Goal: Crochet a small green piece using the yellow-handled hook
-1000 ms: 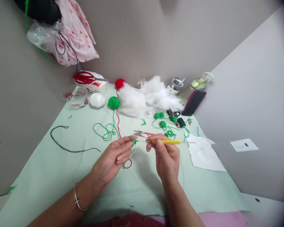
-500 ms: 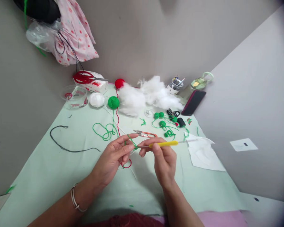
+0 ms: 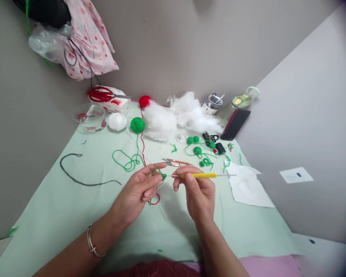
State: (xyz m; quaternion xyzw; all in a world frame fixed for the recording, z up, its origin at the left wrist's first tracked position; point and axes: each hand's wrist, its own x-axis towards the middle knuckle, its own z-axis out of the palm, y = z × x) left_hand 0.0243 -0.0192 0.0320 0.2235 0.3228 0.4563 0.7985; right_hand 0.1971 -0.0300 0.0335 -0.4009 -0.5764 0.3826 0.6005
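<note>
Between thumb and fingers, my left hand (image 3: 138, 190) pinches a small piece of green crochet (image 3: 163, 176), with green yarn running over the raised index finger. My right hand (image 3: 200, 192) grips a crochet hook (image 3: 200, 176) by its yellow handle; the thin metal shaft points left and its tip meets the green stitches. Just beyond the fingers lie thread snips (image 3: 174, 162) with orange handles. The green yarn ball (image 3: 137, 125) sits farther back, its strand looping on the table. Red and white strands pass beneath my left hand, which partly hides them.
White stuffing (image 3: 187, 115) is heaped at the back beside a red yarn ball (image 3: 144, 101) and a white yarn ball (image 3: 117, 121). Several green crocheted pieces (image 3: 197, 150) lie right of centre. A phone (image 3: 235, 124) leans on a bottle (image 3: 242, 102). Red scissors (image 3: 103, 94) rest on a tissue pack.
The hook has shifted slightly, and its shaft now shows more plainly between the hands. My right fingers have bent a little; both hands keep their holds.
</note>
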